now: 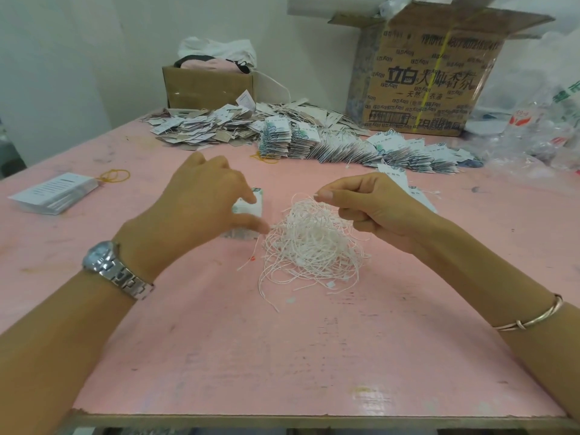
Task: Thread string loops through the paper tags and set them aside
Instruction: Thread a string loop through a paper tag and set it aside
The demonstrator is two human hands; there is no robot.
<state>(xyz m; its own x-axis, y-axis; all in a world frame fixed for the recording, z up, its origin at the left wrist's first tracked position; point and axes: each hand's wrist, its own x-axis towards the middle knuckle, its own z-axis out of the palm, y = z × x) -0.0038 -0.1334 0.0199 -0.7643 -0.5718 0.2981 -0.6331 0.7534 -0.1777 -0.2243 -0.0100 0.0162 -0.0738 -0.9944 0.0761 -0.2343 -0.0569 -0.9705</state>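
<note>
A tangled heap of white string loops (314, 243) lies in the middle of the pink table (282, 356). My right hand (373, 208) hovers over its top and pinches one string between thumb and forefinger. My left hand (201, 199) grips a small stack of white paper tags (249, 211) just left of the heap, thumb below and fingers on top; most of the stack is hidden by the hand. A few loose tags (408, 186) lie behind my right hand.
Rows and piles of strung tags (345, 146) fill the far side of the table. A stack of white cards (56, 191) and a yellow rubber band (114, 176) lie at the left. Two cardboard boxes (430, 76) and plastic bags (539, 130) stand at the back.
</note>
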